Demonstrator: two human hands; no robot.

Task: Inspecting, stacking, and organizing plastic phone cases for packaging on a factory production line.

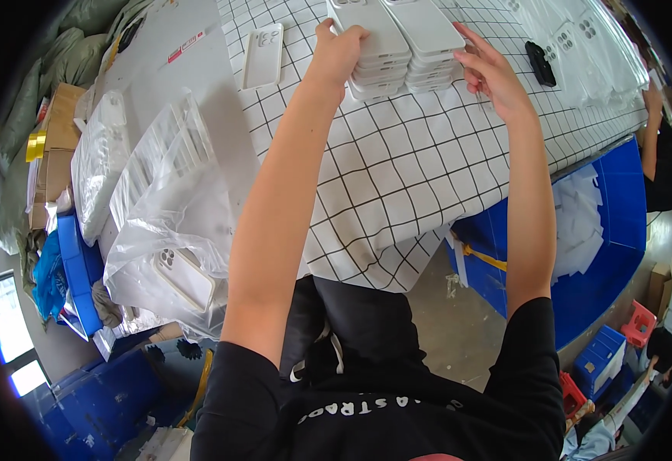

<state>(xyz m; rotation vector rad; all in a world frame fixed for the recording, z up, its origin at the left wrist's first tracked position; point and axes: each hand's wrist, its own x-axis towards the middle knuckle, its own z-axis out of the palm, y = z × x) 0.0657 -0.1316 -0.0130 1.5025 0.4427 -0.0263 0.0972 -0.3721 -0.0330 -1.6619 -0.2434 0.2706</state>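
Two side-by-side stacks of white phone cases stand on the checked cloth (374, 165) at the top middle. My left hand (340, 52) grips the left stack of phone cases (382, 44) at its left side, fingers bent around its edge. At the right stack of phone cases (426, 31), my right hand (496, 75) touches the right side with its fingertips, fingers apart. A small, thin thing by its lower fingers is too faint to make out. One single phone case (263, 56) lies flat to the left of my left hand.
Clear plastic bags with phone cases (170, 200) lie to the left; more bagged cases (593, 58) lie at the far right, beside a black object (540, 64). A blue bin (620, 223) with white sheets stands below the table's right edge. Other people work at the right.
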